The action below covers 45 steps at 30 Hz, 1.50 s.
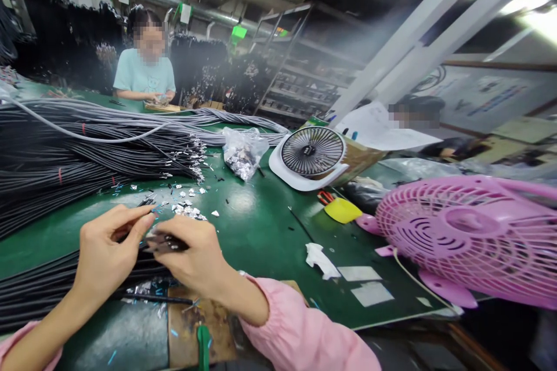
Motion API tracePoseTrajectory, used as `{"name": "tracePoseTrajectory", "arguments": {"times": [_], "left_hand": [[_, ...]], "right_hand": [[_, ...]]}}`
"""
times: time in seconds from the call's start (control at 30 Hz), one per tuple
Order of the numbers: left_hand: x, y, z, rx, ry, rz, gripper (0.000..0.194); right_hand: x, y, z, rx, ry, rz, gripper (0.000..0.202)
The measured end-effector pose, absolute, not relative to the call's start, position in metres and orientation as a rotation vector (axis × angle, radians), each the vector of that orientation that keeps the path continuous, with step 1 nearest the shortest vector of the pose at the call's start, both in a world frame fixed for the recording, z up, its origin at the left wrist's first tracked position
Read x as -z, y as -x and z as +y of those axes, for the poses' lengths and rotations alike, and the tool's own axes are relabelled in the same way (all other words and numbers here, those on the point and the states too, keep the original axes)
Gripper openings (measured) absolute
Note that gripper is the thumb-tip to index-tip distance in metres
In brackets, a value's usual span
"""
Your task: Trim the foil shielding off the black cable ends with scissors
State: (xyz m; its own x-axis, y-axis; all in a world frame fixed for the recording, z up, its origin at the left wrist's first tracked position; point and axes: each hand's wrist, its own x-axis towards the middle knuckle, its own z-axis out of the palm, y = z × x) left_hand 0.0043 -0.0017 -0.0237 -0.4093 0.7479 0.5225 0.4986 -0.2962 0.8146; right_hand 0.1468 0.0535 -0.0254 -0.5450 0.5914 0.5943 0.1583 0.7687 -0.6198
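My left hand [107, 249] is closed in a pinch on the end of a black cable, with thin blue wire tips showing by the thumb. Close beside it, my right hand [194, 252] is wrapped round a dark metal pliers-like tool [167, 243]; the fingers cover most of it. Under both hands, a bundle of black cables [39, 287] runs in from the left. Silver foil scraps [189, 210] and bits of blue insulation lie scattered past the fingers. A green-handled tool [203, 348] rests on a worn wooden board [180, 330] below.
Large bundles of black cables [108, 151] and grey cables [209, 119] cover the left of the green table [261, 226]. Beyond lie a plastic bag of scraps [246, 153] and a white fan [311, 153]. A pink fan [470, 232] lies right. A co-worker [145, 75] sits across.
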Motion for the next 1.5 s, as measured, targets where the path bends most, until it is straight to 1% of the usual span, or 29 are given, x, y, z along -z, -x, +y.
{"name": "tracePoseTrajectory", "arguments": {"times": [0.03,0.1,0.2,0.43,0.6,0.93,1.33,1.5], "left_hand": [[0.023,-0.004,-0.002,-1.795,-1.584,1.710,0.016],[0.022,-0.002,-0.003,-1.823,-1.608,1.680,0.014],[0.023,-0.001,-0.007,-1.863,-1.632,1.659,0.011],[0.026,-0.003,-0.011,-1.891,-1.760,1.741,0.012],[0.028,-0.006,-0.011,-1.913,-1.889,1.786,0.012],[0.027,-0.008,-0.013,-1.958,-1.975,1.827,0.012],[0.028,-0.009,-0.011,-1.905,-2.081,1.872,0.013],[0.032,-0.005,-0.011,-1.873,-2.095,2.054,0.007]], "right_hand": [[0.023,-0.148,0.053,-0.715,0.619,-2.039,0.008],[0.018,-0.151,0.054,-0.788,0.742,-1.908,0.018],[0.015,-0.153,0.056,-0.771,0.768,-1.893,0.024],[0.015,-0.150,0.055,-0.793,0.648,-1.984,0.020],[0.013,-0.151,0.055,-0.784,0.637,-2.028,0.025],[0.011,-0.148,0.052,-1.000,0.720,-1.970,0.026],[0.013,-0.151,0.052,-0.839,0.680,-1.984,0.027],[0.014,-0.150,0.052,-0.691,0.721,-1.979,0.024]]}}
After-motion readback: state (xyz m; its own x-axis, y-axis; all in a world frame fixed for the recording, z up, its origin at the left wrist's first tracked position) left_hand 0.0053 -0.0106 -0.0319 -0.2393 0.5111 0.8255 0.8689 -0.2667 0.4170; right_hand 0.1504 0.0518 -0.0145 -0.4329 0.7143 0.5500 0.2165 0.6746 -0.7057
